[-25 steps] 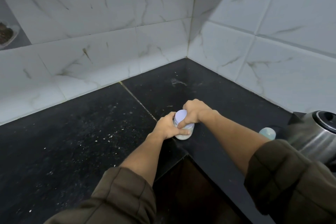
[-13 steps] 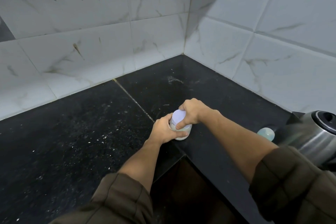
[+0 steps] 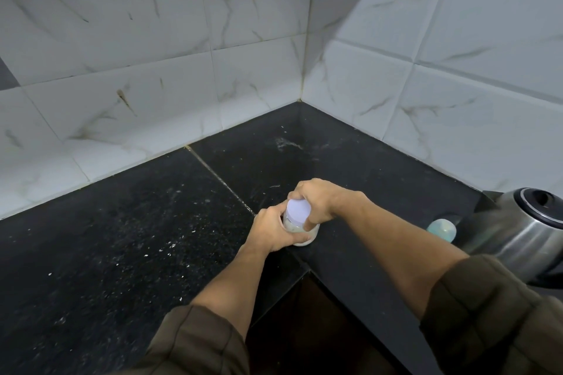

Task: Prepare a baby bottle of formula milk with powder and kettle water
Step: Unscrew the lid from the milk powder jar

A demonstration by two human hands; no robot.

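Standing at the worktop's (image 3: 128,237) inner front corner, one jar (image 3: 300,227) is grasped by left hand (image 3: 271,230), right hand (image 3: 320,201) gripping its one lid (image 3: 298,211); one kettle (image 3: 524,231) occupies the right edge.

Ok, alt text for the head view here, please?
Both hands grip a small jar on a black countertop: left hand around its body, right hand on its pale lavender lid. A steel kettle and pale teal object sit at right.

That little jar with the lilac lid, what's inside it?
Through the clear wall of the jar a pale, whitish powder shows low down. The lilac lid and both hands cover the rest.
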